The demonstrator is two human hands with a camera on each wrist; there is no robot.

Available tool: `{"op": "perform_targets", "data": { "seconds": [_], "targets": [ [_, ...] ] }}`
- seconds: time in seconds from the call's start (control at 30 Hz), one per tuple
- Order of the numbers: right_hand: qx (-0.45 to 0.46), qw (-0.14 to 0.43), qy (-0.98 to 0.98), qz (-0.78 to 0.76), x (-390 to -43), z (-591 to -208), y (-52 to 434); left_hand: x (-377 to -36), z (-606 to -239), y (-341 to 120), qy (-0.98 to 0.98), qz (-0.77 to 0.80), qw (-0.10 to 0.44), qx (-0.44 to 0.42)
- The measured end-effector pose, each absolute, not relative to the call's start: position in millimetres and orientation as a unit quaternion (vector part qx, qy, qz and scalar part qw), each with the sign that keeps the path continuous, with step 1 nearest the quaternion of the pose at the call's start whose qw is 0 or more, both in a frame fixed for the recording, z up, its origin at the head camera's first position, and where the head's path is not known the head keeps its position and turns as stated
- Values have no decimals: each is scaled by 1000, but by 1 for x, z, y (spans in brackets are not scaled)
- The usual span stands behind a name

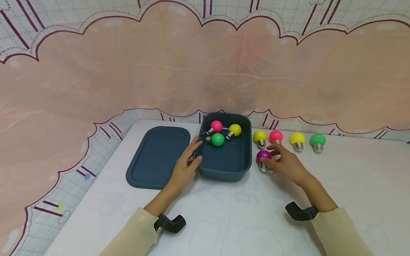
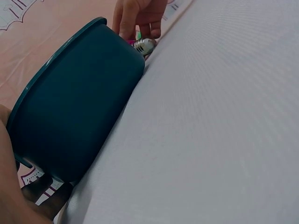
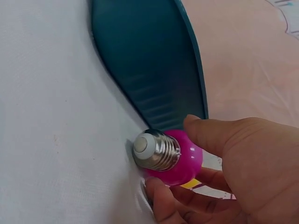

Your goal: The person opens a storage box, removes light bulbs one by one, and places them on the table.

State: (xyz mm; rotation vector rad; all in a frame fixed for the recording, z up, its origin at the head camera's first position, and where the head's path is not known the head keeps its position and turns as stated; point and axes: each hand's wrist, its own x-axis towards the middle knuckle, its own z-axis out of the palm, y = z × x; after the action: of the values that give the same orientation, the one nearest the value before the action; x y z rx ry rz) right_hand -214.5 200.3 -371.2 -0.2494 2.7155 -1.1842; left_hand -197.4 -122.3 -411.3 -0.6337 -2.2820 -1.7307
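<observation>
My right hand (image 1: 289, 164) pinches a purple light bulb (image 1: 263, 156) between thumb and fingers, just right of a dark blue container (image 1: 236, 167). In the right wrist view the purple bulb (image 3: 189, 161) shows its metal screw base turned toward the camera. My left hand (image 1: 182, 171) rests against the container's left side, fingers spread and fairly straight. Inside the container lie a pink bulb (image 1: 216, 125), a yellow bulb (image 1: 235, 130) and a green bulb (image 1: 217, 139). Whether another bulb lies behind my right fingers I cannot tell.
A matching flat lid (image 1: 161, 156) lies left of the container. Along the table's back right stand a yellow bulb (image 1: 259, 135), a pink bulb (image 1: 276, 136), another yellow bulb (image 1: 297, 138) and a green bulb (image 1: 318, 140). A patterned curtain (image 1: 208, 73) hangs behind the white table (image 1: 227, 231).
</observation>
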Motion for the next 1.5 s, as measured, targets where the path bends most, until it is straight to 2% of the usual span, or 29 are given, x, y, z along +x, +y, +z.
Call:
{"op": "perform_targets", "data": {
  "seconds": [0.33,0.63,1.03,1.5],
  "targets": [
    [-90,61,919,-380,-212,-358,208,-178,-381,-117,-771,-593,84,-216],
    [-95,31,915,-390,-210,-344,204,-178,-380,-118,-770,-594,86,-216],
    [-122,5,906,-405,-210,-330,176,-177,-379,-117,-779,-583,88,-213],
    [-169,30,894,-413,-219,-327,121,-178,-381,-116,-777,-584,94,-216]
  ]
}}
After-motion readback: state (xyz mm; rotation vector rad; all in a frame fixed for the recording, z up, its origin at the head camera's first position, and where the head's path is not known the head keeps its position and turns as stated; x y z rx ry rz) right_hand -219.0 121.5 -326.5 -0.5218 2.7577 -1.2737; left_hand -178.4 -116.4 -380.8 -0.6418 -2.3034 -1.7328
